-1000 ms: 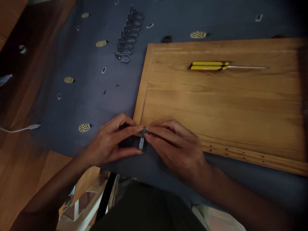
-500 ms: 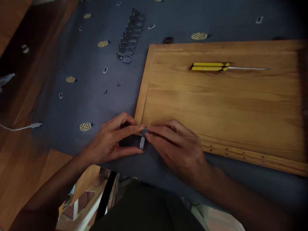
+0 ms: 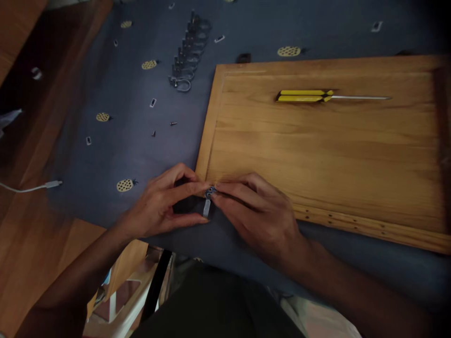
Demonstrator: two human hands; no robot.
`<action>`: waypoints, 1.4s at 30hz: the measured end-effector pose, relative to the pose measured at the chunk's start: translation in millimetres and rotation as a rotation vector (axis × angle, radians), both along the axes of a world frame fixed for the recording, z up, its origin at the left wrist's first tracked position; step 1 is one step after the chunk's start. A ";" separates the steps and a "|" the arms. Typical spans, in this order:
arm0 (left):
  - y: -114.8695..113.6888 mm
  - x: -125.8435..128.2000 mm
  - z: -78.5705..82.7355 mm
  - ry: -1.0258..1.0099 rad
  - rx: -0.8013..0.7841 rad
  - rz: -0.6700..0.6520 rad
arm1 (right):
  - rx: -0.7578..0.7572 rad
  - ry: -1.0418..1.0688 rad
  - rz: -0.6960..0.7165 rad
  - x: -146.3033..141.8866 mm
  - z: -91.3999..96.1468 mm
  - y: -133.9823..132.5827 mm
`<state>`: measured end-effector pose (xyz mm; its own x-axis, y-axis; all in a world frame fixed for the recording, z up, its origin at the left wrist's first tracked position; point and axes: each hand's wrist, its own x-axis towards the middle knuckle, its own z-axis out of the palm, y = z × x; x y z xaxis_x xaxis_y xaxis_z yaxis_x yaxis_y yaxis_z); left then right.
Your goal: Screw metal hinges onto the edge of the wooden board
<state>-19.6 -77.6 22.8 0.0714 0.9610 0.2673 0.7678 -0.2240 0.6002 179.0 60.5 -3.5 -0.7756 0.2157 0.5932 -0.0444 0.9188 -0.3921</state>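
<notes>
A small metal hook [image 3: 207,206] with a holed plate is held at the near left corner of the wooden board [image 3: 303,141]. My left hand [image 3: 165,202] grips it, a finger at the plate and the thumb against the lower end. From the other side, the index finger and thumb of my right hand [image 3: 257,211] pinch the plate; whether a screw is between them too is hidden. Two loose screws, one [image 3: 153,134] and another [image 3: 173,123], lie on the dark blue cloth left of the board.
A row of several similar metal hooks [image 3: 181,84] lies on the cloth [image 3: 134,150] at the back. A yellow-and-black screwdriver [image 3: 305,96] rests on the board's far part. Several dark holes line the board's near rail [image 3: 369,230]. A white cable [image 3: 52,184] ends at the left edge.
Both hands keep their grip at the board's corner, with hardly any finger movement. The whole view has shifted slightly, so the board and screwdriver appear a little further left and up.
</notes>
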 end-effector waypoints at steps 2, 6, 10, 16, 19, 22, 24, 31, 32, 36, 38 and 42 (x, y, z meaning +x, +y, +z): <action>-0.1 -0.4 -0.5 0.003 0.000 0.001 | -0.001 0.002 -0.005 0.1 -0.6 -0.4; -0.8 -1.4 -1.0 -0.001 -0.014 -0.003 | -0.004 0.002 0.003 -1.0 -1.0 -0.6; -1.3 -2.2 -1.9 0.007 -0.015 -0.005 | 0.003 0.007 0.017 -1.8 -1.2 0.2; -0.5 -2.9 -3.8 -0.006 -0.014 -0.006 | 0.014 0.010 0.018 -2.1 -3.1 0.8; -0.1 -2.7 -5.5 -0.016 0.005 -0.006 | 0.010 0.009 0.018 -2.6 -3.8 0.7; -0.1 -2.1 -6.8 -0.026 0.024 -0.005 | 0.005 0.015 0.017 -3.9 -3.7 0.4; -0.1 -1.9 -7.2 -0.032 0.026 -0.008 | 0.007 0.020 0.022 -4.8 -3.7 0.4; -0.1 -3.5 -7.6 -0.045 0.005 -0.011 | 0.007 0.007 0.027 -3.0 -5.3 2.5; -0.1 -3.7 -7.7 -0.047 0.002 -0.011 | 0.009 0.008 0.028 -2.6 -5.5 2.6; 0.1 -3.7 -7.1 -0.056 -0.003 -0.004 | 0.009 0.004 0.021 -2.0 -6.0 2.3; 0.4 -3.4 -6.6 -0.062 -0.006 -0.004 | 0.007 0.001 0.019 -2.3 -5.9 2.1; 0.9 -3.4 -6.3 -0.070 0.004 -0.008 | 0.005 0.007 0.019 -2.9 -5.1 2.1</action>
